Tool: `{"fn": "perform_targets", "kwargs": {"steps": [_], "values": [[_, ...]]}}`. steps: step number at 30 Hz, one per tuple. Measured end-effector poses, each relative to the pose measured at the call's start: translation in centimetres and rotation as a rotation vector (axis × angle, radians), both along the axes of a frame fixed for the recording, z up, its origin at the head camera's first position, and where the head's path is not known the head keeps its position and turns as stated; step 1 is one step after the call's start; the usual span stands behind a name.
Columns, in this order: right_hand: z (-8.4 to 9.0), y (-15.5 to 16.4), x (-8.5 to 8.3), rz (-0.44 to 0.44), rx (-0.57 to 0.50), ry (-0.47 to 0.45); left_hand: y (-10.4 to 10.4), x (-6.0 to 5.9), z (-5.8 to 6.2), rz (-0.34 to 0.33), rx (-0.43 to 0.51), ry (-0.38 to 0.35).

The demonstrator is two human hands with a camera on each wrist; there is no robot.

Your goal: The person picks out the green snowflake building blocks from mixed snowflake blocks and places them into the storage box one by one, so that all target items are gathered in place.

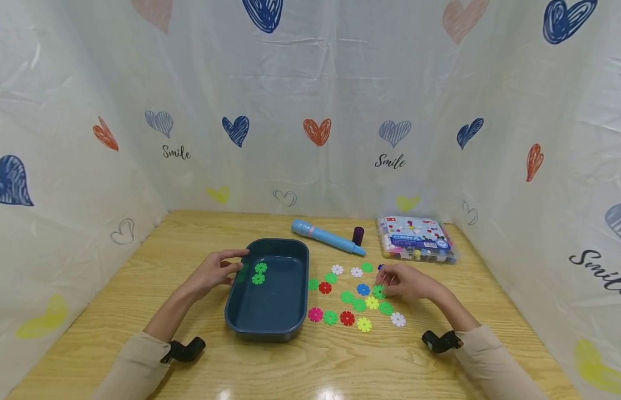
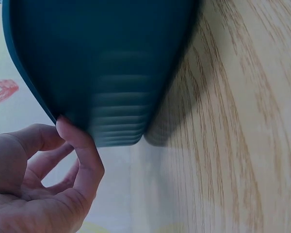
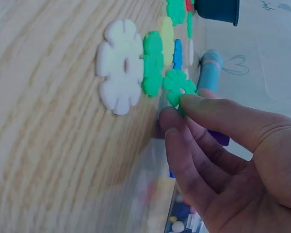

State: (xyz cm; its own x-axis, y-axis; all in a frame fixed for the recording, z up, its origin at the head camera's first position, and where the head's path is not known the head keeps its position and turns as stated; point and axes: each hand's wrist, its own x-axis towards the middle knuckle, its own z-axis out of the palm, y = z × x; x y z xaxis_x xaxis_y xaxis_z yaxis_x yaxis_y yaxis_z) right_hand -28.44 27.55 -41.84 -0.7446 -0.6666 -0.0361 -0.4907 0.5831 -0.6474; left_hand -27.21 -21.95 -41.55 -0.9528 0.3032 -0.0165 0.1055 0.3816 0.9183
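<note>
Head view: "Smile" in script repeats on the heart-print curtain (image 1: pixel 310 83). Left hand (image 1: pixel 213 272), fingers relaxed, touches the tray (image 1: pixel 270 328) rim mid-desk; two green discs (image 1: pixel 259 274) lie inside. Left wrist view: smooth dark tray wall (image 2: pixel 116 63), ribbed corner, woodgrain desk (image 2: pixel 242 145). Right wrist view: right hand (image 3: pixel 233 160) pinches a notched green flower disc (image 3: pixel 177 87) off the desk right of centre.

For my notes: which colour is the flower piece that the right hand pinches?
Green. The flower piece shows best in the right wrist view, between the right hand's fingertips.
</note>
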Motion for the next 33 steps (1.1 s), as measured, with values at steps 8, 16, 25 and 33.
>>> {"fn": "perform_targets", "kwargs": {"steps": [8, 16, 25, 33], "values": [[1.1, -0.8, -0.9, 0.078, -0.06, 0.039, -0.1, 0.0, 0.0, 0.01, 0.007, -0.008], [2.6, -2.8, -1.4, 0.06, -0.057, 0.001, -0.1, 0.0, 0.0, 0.004, 0.014, -0.008], [4.2, -5.8, -2.1, 0.097, -0.056, -0.013, 0.0, 0.1, 0.3, -0.01, 0.003, 0.007], [5.7, -8.6, -2.5, 0.13, -0.02, 0.026, 0.1, 0.2, 0.3, -0.008, 0.007, 0.006]]}}
